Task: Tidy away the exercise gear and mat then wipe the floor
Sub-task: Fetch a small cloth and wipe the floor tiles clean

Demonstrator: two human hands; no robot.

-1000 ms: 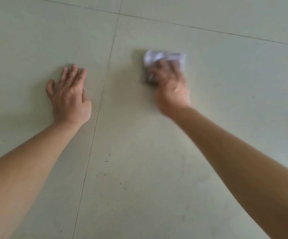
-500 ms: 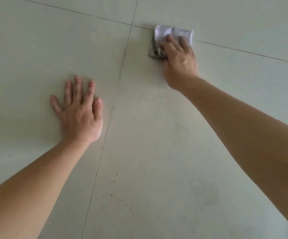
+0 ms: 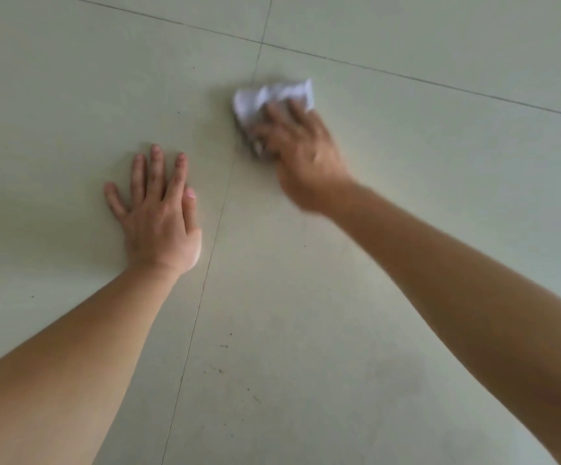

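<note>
One white cloth under right hand, left hand flat on floor

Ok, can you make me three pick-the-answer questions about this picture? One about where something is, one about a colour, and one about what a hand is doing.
1. Where is the cloth?
A. in a bucket
B. on the floor, under the right hand
C. on a chair

2. What colour is the cloth?
A. red
B. black
C. white

3. How is the left hand?
A. flat on the floor, fingers straight
B. in a tight fist
C. holding a cup

Answers:
1 B: the right hand's fingers press the cloth onto the tile.
2 C: the part poking out past the fingers is white.
3 A: its palm lies down on the tile beside the grout line.
</note>
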